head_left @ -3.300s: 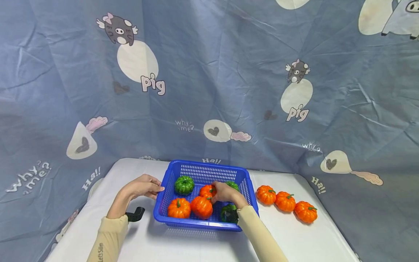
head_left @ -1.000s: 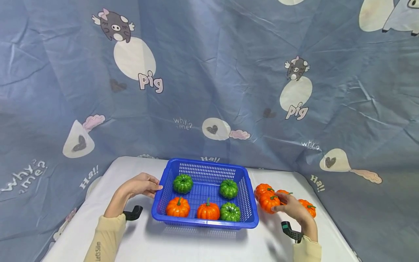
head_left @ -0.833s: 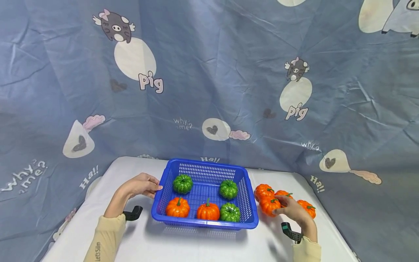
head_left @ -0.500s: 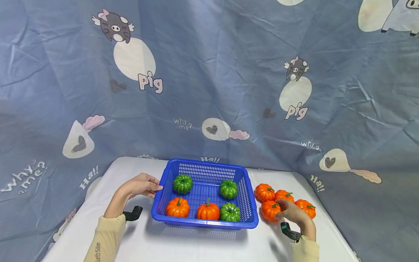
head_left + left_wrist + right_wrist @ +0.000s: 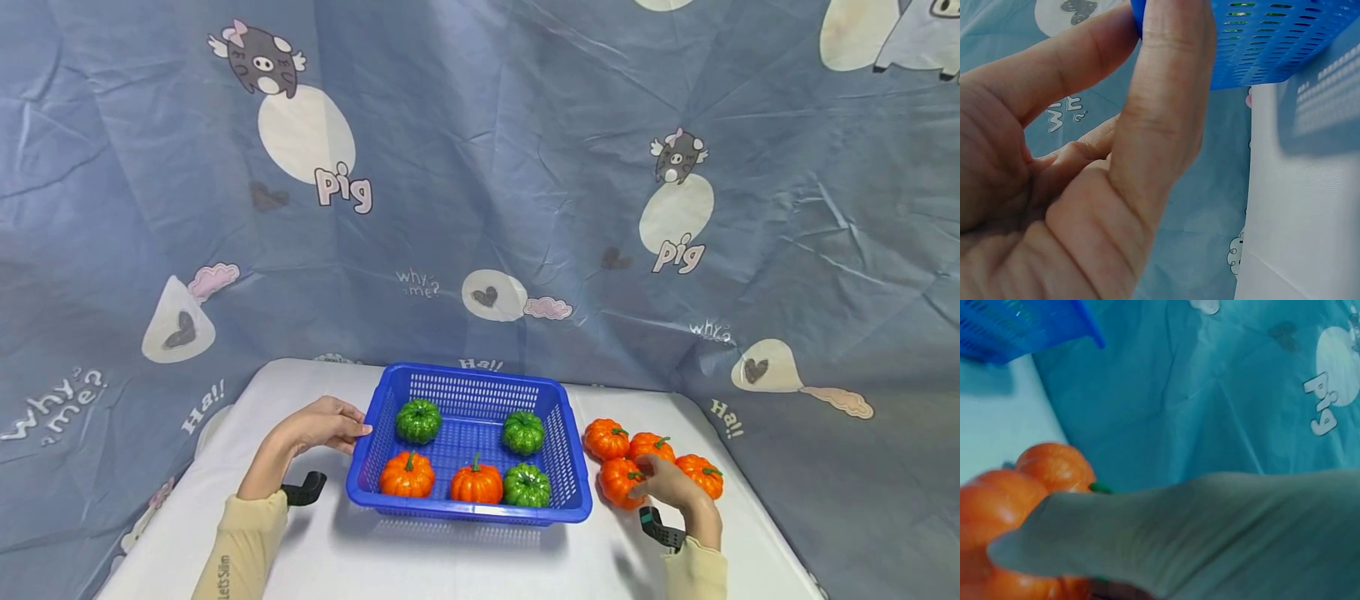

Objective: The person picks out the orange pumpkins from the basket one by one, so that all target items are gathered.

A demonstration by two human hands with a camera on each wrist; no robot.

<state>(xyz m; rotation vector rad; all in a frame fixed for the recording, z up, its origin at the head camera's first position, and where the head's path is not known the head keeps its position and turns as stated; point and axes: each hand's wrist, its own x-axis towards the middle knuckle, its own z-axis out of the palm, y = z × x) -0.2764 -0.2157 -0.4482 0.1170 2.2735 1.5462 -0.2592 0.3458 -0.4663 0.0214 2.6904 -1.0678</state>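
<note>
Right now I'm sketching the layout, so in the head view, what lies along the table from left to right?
Left hand → blue basket → orange pumpkin held by the right hand → farthest-right orange pumpkin.

Left hand (image 5: 324,425) at 9 o'clock, forearm running back toward 7 o'clock in a cream sleeve (image 5: 240,546); fingers extended toward 3 o'clock, thumb (image 5: 1166,119) and index finger pressed together in a pinch. Right hand (image 5: 670,487) at 4 o'clock, palm down, fingers curled toward 10 o'clock, wrist bent, forearm leaving the lower edge at 5 o'clock. A black strap-mount (image 5: 660,528) sits under the right wrist.
</note>
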